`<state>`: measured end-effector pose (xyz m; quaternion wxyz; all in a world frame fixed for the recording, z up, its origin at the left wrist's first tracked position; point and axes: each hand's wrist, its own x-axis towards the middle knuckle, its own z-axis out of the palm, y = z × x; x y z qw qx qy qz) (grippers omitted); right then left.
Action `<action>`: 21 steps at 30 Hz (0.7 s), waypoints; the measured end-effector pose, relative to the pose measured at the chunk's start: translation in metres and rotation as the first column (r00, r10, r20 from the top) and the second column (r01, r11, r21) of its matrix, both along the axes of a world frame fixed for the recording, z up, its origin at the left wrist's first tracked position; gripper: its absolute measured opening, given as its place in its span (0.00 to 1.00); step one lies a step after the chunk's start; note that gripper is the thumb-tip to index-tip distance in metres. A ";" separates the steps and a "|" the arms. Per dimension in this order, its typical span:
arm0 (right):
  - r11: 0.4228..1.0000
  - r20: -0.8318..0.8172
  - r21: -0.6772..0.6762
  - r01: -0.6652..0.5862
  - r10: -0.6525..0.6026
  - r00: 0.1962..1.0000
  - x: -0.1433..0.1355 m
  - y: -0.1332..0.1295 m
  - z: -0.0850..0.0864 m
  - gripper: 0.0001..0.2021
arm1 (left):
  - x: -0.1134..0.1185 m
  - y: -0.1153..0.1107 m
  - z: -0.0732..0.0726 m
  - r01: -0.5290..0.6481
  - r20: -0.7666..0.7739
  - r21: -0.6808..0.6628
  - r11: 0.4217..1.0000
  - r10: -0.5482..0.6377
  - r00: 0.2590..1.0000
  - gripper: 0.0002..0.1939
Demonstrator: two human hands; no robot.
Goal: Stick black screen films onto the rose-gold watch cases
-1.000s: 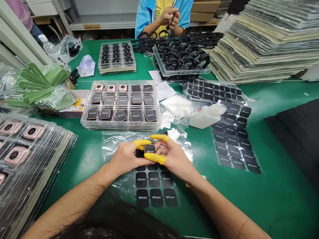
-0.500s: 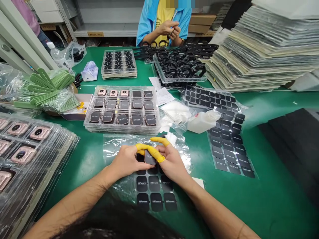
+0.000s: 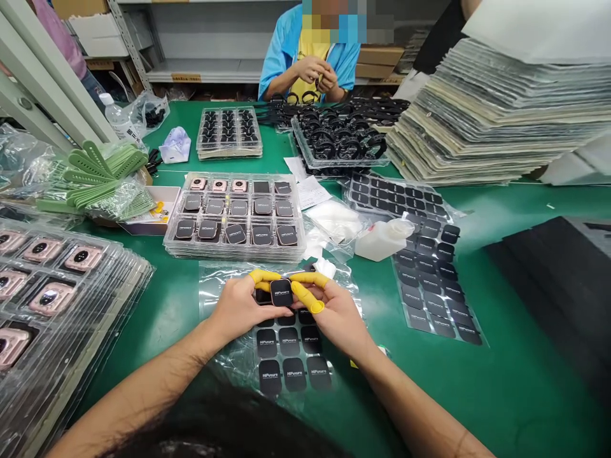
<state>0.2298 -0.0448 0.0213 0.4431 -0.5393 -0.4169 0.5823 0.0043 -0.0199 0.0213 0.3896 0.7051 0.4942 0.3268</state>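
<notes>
One watch (image 3: pixel 281 293) has its edges clamped by fingers (image 3: pixel 308 298) of left hand (image 3: pixel 237 305) and right hand (image 3: pixel 340 317); green table (image 3: pixel 449 375) shows rightward

head camera | faces forward, down | close over table (image 3: pixel 477 388)

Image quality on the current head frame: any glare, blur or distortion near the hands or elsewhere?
Head view: bright glare streaks on the clear plastic film beside the left hand; lettering on the held black square stays readable. Head view: pale reflection on the green table, right side. Head view: foreground hair soft; pixel blocks mask the upper middle.
</notes>
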 end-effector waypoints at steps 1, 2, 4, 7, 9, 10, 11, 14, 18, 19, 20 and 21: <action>1.000 -0.005 -0.011 -0.003 0.003 1.000 -0.001 0.000 0.001 0.30 | 0.000 0.000 0.000 -0.002 -0.008 0.012 1.000 0.002 1.000 0.30; 1.000 -0.010 -0.023 -0.010 0.010 1.000 -0.003 0.000 0.003 0.30 | 0.000 0.000 0.000 0.005 -0.017 0.024 1.000 -0.005 1.000 0.29; 0.999 -0.013 -0.043 -0.033 0.032 0.999 -0.007 -0.002 0.006 0.31 | 0.001 0.000 0.001 0.053 -0.042 0.051 0.997 -0.051 0.998 0.29; 0.998 0.004 -0.043 -0.043 0.043 0.999 -0.012 -0.003 0.008 0.31 | 0.002 -0.001 0.004 0.149 -0.098 0.084 0.985 -0.141 0.985 0.28; 0.999 0.005 -0.033 -0.028 0.029 1.000 -0.014 -0.004 0.009 0.27 | 0.003 -0.002 0.007 0.187 -0.118 0.078 0.979 -0.177 0.977 0.30; 0.999 0.001 -0.028 -0.023 0.023 1.000 -0.014 -0.004 0.009 0.26 | 0.003 -0.002 0.009 0.191 -0.119 0.067 0.979 -0.182 0.976 0.31; 1.000 -0.003 -0.023 -0.019 0.019 1.000 -0.014 -0.003 0.009 0.25 | 0.004 -0.001 0.011 0.191 -0.116 0.055 0.980 -0.184 0.976 0.31; 1.000 -0.005 -0.004 0.013 -0.013 1.000 -0.014 -0.002 0.007 0.25 | 0.004 0.000 0.016 0.156 -0.106 0.024 0.987 -0.152 0.983 0.22; 0.997 -0.015 -0.027 0.067 -0.067 0.998 -0.014 -0.001 -0.001 0.29 | 0.002 0.003 0.017 0.169 -0.114 -0.031 0.985 -0.171 0.979 0.17; 0.997 -0.022 -0.033 0.074 -0.075 0.997 -0.013 0.000 -0.003 0.30 | 0.001 0.004 0.016 0.192 -0.106 -0.054 0.980 -0.197 0.975 0.19; 0.996 -0.029 -0.036 0.078 -0.079 0.996 -0.013 0.000 -0.004 0.30 | 0.000 0.005 0.016 0.214 -0.093 -0.083 0.973 -0.221 0.971 0.22; 0.996 -0.034 -0.037 0.076 -0.078 0.996 -0.012 0.000 -0.005 0.29 | -0.001 0.006 0.015 0.232 -0.074 -0.116 0.966 -0.241 0.968 0.25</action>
